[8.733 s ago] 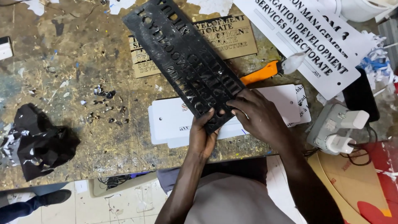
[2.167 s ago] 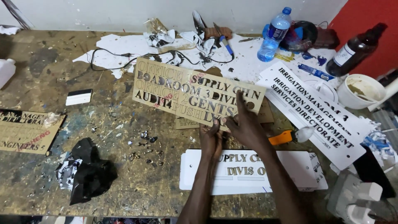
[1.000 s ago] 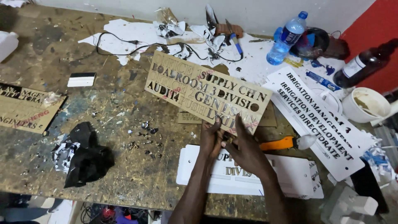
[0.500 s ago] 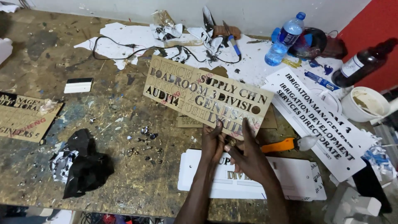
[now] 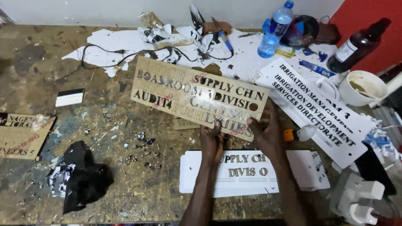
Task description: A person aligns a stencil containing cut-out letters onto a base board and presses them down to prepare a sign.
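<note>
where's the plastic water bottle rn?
Head view: the plastic water bottle stands at the far right of the workbench, near the back wall, left of the brown glass bottle and beyond the white lettered sign.

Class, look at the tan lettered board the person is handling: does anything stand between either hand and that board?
Nothing visible does. The left hand and right hand both already grip the near edge of the tan lettered board directly.

Head cam only: looks steeply down, fairly close, over workbench toward back wall.
</note>
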